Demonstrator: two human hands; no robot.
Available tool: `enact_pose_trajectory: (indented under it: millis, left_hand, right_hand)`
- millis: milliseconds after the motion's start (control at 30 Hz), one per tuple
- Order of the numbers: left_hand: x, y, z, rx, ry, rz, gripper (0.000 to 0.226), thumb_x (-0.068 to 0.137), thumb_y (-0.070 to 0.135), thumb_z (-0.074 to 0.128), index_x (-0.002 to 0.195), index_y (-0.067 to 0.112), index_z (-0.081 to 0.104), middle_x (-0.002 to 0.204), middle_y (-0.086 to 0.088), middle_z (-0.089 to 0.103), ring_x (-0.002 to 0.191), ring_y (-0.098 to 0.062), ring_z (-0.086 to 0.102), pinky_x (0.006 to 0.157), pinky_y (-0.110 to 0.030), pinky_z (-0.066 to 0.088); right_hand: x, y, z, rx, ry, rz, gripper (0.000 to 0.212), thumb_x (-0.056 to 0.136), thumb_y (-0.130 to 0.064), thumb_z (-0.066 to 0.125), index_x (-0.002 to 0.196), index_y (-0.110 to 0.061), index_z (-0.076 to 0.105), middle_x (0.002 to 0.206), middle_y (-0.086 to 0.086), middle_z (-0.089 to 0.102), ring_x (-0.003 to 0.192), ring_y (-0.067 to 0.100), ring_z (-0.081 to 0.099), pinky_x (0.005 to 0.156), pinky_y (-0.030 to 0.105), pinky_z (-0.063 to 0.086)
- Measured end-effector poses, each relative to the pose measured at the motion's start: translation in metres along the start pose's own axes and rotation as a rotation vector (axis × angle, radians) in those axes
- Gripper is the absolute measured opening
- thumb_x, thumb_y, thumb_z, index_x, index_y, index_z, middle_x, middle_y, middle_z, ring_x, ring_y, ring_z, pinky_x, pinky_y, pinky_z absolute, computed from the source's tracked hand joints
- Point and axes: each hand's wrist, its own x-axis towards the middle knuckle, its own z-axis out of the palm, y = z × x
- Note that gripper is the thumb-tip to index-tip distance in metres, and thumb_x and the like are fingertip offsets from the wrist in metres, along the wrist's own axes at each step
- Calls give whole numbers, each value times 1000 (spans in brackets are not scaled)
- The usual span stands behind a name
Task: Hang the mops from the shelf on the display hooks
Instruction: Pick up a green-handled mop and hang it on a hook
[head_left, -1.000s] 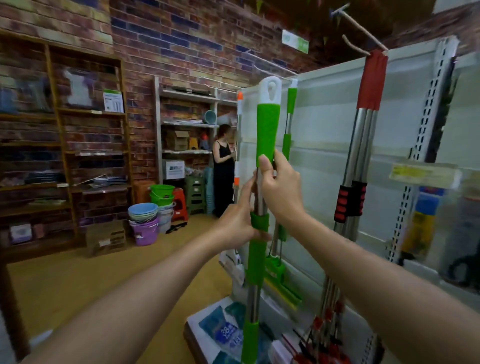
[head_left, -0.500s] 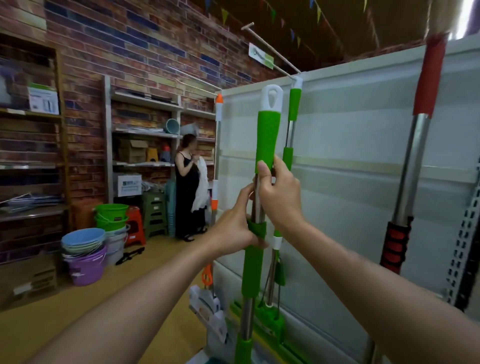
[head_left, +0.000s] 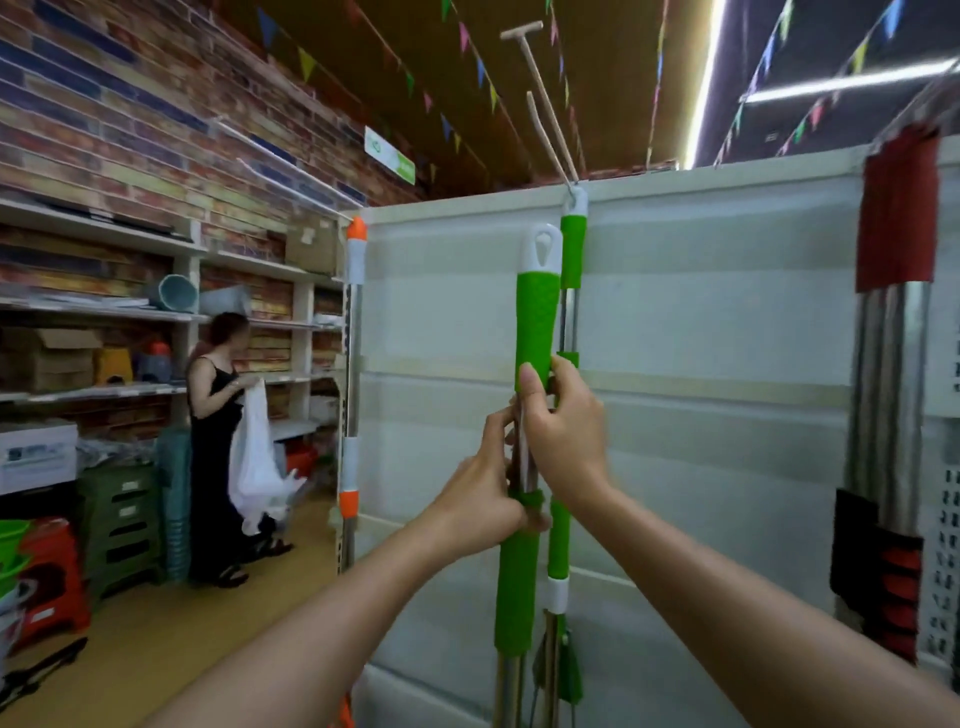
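I hold a green-handled mop (head_left: 538, 317) upright in front of the white display panel (head_left: 701, 332). Its white cap with a hanging hole sits below the panel's top edge. My right hand (head_left: 563, 426) grips the pole just under the upper green grip. My left hand (head_left: 485, 496) grips it lower, at the green collar. Just behind, a second green mop (head_left: 573, 249) hangs from a display hook (head_left: 540, 98) at the panel's top. The mop heads are out of view.
An orange-and-white mop (head_left: 353, 364) hangs at the panel's left edge. Red-handled steel mops (head_left: 896, 312) hang at the right. A person in black (head_left: 215, 441) stands by shelves (head_left: 104, 312) on the brick wall, holding a white bag. Stools and buckets sit on the floor at left.
The view has tilted upward and closer to the panel, bringing the hooks at the top into sight. Both hands keep their grip on the green mop, which stays upright.
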Motion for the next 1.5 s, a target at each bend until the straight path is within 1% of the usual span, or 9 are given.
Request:
enact_pose_trajectory:
  millis: [233, 433, 500, 667, 800, 967, 1200, 1367, 1500]
  left_hand:
    - [56, -8, -22, -41, -104, 137, 104, 62, 5, 76, 130, 51, 13, 97, 7, 63, 92, -21, 66, 74, -42, 58]
    - [81, -5, -39, -61, -85, 271, 94, 74, 8, 74, 140, 25, 9, 90, 14, 59, 79, -10, 66, 76, -32, 56]
    - [90, 0, -44, -62, -65, 294, 87, 78, 10, 72, 139, 23, 10, 87, 17, 58, 76, -8, 65, 72, -27, 54]
    - [105, 16, -53, -40, -25, 324, 81, 75, 10, 72, 132, 24, 16, 77, 9, 61, 76, -22, 66, 72, -39, 56]
    - [111, 29, -54, -77, -25, 348, 73, 76, 9, 71, 117, 35, 16, 76, 6, 64, 73, -17, 66, 72, -38, 57]
    - [115, 43, -59, -129, 29, 314, 69, 77, 10, 69, 111, 37, 15, 82, -1, 68, 79, -24, 67, 79, -44, 56]
    - [114, 66, -67, -169, 18, 340, 68, 80, 10, 68, 115, 34, 14, 87, -5, 69, 79, -24, 69, 80, -44, 57]
    - [117, 73, -67, -171, 30, 334, 68, 80, 12, 69, 120, 29, 16, 89, -7, 69, 78, -24, 69, 79, -43, 57]
    - [121, 71, -66, -129, 53, 321, 69, 80, 13, 68, 123, 25, 16, 87, -5, 68, 78, -23, 68, 75, -39, 57]
  right_hand:
    - [43, 11, 14, -144, 86, 13, 13, 95, -29, 53, 95, -17, 59, 63, -12, 58, 57, -7, 56, 51, 8, 38]
    - [67, 11, 24, -246, 95, -49, 10, 96, -22, 52, 94, -13, 56, 61, -18, 53, 57, -18, 52, 50, 2, 34]
    - [74, 9, 27, -284, 98, -66, 21, 96, -24, 51, 104, -6, 57, 61, -18, 51, 58, -12, 54, 52, 6, 34]
    - [93, -2, 23, -336, 142, -123, 26, 94, -31, 53, 109, -11, 57, 71, -18, 53, 63, -2, 52, 58, 11, 36]
    - [107, -17, 12, -412, 174, -163, 30, 92, -38, 54, 104, -11, 61, 81, -4, 63, 74, 17, 62, 67, 31, 46]
    - [130, -42, 7, -309, 179, -116, 38, 91, -44, 53, 109, -12, 62, 85, 2, 68, 77, 18, 66, 75, 40, 54]
    - [139, -66, 2, -349, 195, -185, 35, 93, -42, 53, 110, -11, 58, 84, 2, 65, 80, 22, 66, 75, 42, 53]
    - [146, -69, -2, -394, 190, -200, 31, 95, -38, 50, 108, -11, 57, 74, -8, 57, 71, 15, 61, 58, 23, 45]
    - [150, -65, 1, -402, 167, -166, 31, 97, -36, 48, 110, -9, 56, 79, -4, 59, 73, 16, 62, 66, 32, 50]
